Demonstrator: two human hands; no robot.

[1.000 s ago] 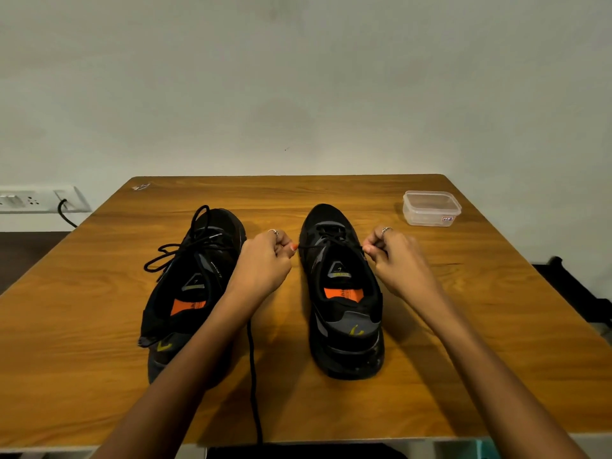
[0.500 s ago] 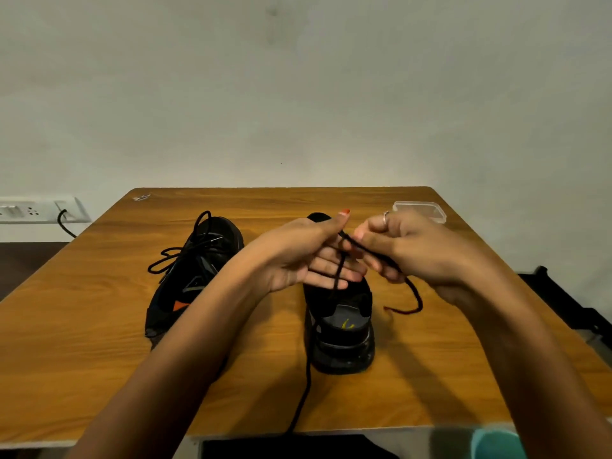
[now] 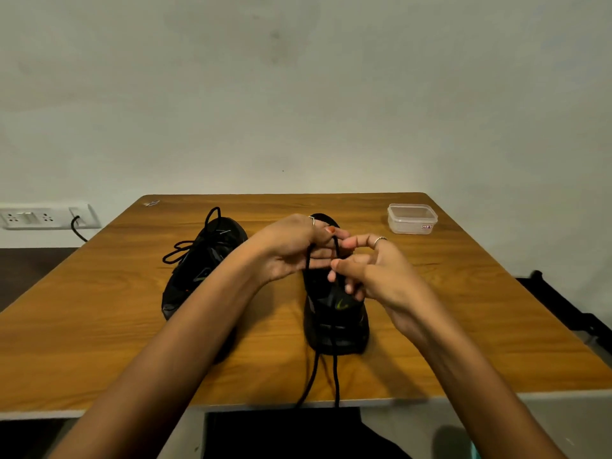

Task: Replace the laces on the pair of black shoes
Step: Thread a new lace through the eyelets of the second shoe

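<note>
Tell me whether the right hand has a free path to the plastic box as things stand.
Probably yes. The bare table lies between the right hand and the plastic box, with nothing in the way, but that hand is busy with the black lace and would need to let go.

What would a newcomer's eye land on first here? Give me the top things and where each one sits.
First, the two hands, left hand and right hand, meeting above the right shoe at the table's middle, holding a black lace whose two strands trail over the near table edge. Next, the left shoe with loose lace loops, and a clear plastic container at the far right corner.
</note>
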